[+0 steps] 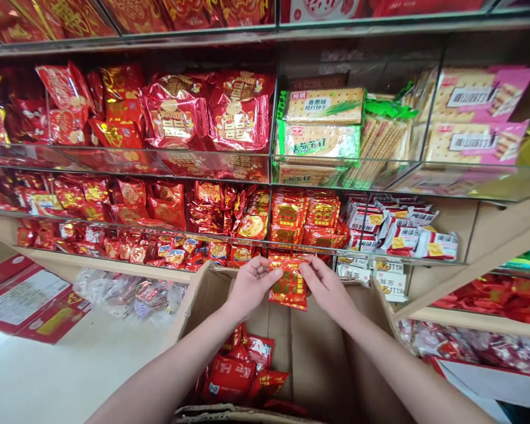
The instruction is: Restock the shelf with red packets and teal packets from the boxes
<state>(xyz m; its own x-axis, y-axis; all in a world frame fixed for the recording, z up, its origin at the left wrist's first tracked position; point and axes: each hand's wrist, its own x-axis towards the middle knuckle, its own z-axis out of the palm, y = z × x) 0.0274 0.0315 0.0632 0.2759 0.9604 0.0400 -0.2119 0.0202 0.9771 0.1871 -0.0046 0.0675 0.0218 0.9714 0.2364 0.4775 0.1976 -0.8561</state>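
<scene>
Head view: left hand (249,284) and right hand (325,287) both closed in pinch on side edges of red packet (289,287), held above open carton (320,359), near low shelf (247,246). Judgement: light fingertip pinch, packet flat, avoid crushing foil.

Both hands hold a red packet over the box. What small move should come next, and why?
Probably lift the packet up and forward into the bin just above. The left hand and right hand pinch it by its top corners over the box, and that bin holds similar red-and-gold packets.
</scene>
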